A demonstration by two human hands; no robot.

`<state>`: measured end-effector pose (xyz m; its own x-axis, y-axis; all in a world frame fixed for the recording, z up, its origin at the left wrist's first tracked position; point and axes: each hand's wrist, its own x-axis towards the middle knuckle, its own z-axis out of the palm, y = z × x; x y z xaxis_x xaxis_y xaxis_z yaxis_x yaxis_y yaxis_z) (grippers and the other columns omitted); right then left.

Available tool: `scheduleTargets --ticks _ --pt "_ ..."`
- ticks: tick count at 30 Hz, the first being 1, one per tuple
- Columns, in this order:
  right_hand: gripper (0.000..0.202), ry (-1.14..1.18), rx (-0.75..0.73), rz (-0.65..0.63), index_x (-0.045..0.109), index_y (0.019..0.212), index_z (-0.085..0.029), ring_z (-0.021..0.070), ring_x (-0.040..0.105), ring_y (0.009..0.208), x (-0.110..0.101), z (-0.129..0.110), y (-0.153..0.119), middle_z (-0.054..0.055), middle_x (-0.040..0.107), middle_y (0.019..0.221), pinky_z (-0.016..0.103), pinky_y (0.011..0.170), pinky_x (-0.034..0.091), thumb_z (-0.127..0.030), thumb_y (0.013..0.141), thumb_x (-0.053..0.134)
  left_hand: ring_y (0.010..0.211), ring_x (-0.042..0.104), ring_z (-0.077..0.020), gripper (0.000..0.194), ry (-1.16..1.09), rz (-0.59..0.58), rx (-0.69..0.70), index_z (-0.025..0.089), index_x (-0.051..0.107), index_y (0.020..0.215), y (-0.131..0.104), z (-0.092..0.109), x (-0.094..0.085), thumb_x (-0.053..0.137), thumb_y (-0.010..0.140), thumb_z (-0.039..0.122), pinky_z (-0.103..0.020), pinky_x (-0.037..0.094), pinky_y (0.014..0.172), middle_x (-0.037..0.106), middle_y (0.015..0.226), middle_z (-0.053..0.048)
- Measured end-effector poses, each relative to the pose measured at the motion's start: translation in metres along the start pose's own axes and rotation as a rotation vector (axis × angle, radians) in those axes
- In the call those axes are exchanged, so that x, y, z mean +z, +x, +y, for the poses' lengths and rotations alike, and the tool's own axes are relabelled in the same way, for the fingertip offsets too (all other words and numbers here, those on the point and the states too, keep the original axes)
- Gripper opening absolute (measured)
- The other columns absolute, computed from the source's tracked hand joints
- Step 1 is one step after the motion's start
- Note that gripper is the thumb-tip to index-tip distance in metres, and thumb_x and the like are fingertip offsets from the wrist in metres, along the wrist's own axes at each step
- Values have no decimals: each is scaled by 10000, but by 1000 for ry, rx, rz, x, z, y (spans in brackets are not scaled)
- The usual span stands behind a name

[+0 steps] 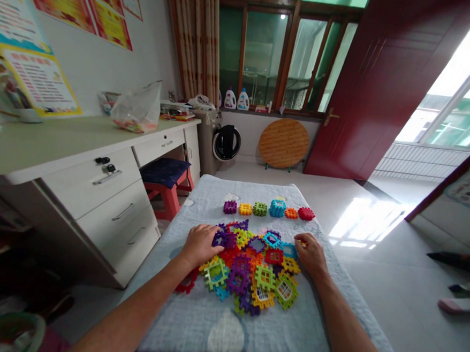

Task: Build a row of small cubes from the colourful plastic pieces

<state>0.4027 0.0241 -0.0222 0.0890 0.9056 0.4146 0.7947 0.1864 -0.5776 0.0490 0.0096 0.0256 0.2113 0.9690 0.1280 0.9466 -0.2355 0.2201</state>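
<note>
Hands (201,244) (313,255) flank the pile (239,275), left half-curled on purple blocks (229,240), right curled, grips unclear, bare cloth (280,334) to both side edges.

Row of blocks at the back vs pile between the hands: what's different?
- Layout: the row of blocks runs in a line; the pile is a jumble of overlapping pieces.
- Shape: the row's blocks look thick and boxy; the pile shows mostly flat frames.
- Contact: the left hand is on the pile's left side; neither hand touches the row.
Shared: both are multicoloured, with notched edges, on the blue-grey cloth.
</note>
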Motion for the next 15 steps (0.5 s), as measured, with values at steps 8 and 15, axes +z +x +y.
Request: scheduleTargets --ticks 8,15 --pt "240 14 2 5 665 779 -194 204 585 827 0 -1 1 64 649 851 344 817 442 -268 717 445 1022 586 -234 563 -177 71 27 197 548 1165 7 -11 -15 633 613 259 -336 419 913 634 1119 -77" --pt "245 -1 3 -11 661 780 -191 202 581 834 0 -3 0 64 640 862 343 822 437 -285 738 439 980 606 -205 524 -258 63 10 160 537 1134 33 -32 -26 574 615 216 -276 459 876 637 1080 -78"
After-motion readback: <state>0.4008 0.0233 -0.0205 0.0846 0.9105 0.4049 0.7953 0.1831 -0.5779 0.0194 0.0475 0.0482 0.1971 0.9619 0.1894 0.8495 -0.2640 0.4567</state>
